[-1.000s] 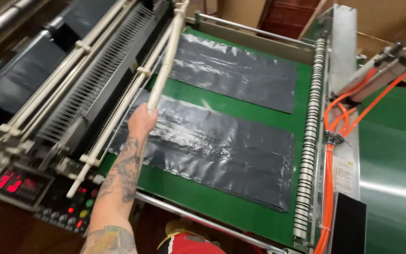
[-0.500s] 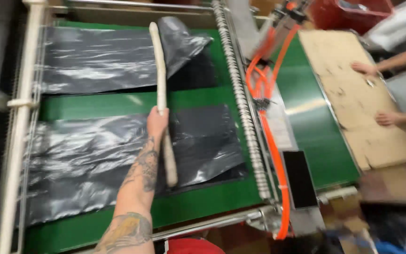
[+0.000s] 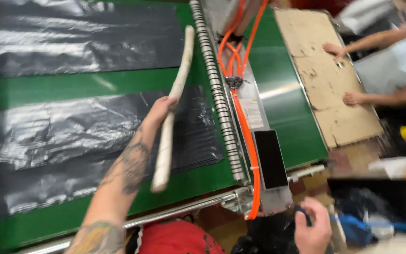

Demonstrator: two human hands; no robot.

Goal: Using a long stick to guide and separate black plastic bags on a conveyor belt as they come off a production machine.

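Head view:
Stick: pale, long, held mid-shaft, tilted, its upper end toward the roller.
Left hand: closed round the stick, above the near black sheet.
Right hand: low at the machine's edge, fingers curled on something dark; what it was I could not tell.
Sheets: near one lay flat but wrinkled on the green belt; far sheet lay beyond a green gap.
Progress: both sheets were already out on the belt; by my judgement the near one was not yet smoothed or lifted off.
Co-worker: two hands pressed a cardboard sheet on the right belt.
Hoses: orange, beside the roller.
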